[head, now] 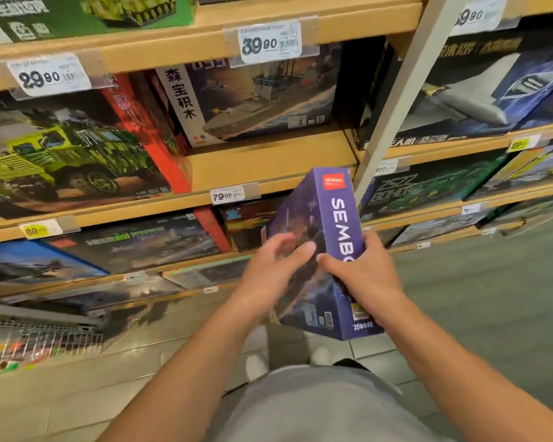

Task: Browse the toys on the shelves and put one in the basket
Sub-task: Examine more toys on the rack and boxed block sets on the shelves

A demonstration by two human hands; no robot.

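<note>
A purple toy box [328, 215] with white lettering on its side stands tilted in front of the shelves, at centre right. My right hand [361, 272] grips its lower side edge, thumb on the picture face. My left hand [275, 263] hovers at the box's front face with fingers spread; whether it touches the box is unclear through motion blur. The wire basket [42, 330] sits low at the left edge, with colourful items inside.
Wooden shelves [268, 161] hold several building-block boxes: a green truck box [64, 154], a warship box [256, 97], dark boxes at the right. A grey upright post [406, 90] splits the shelving. Tiled floor and my shoes [256, 366] lie below.
</note>
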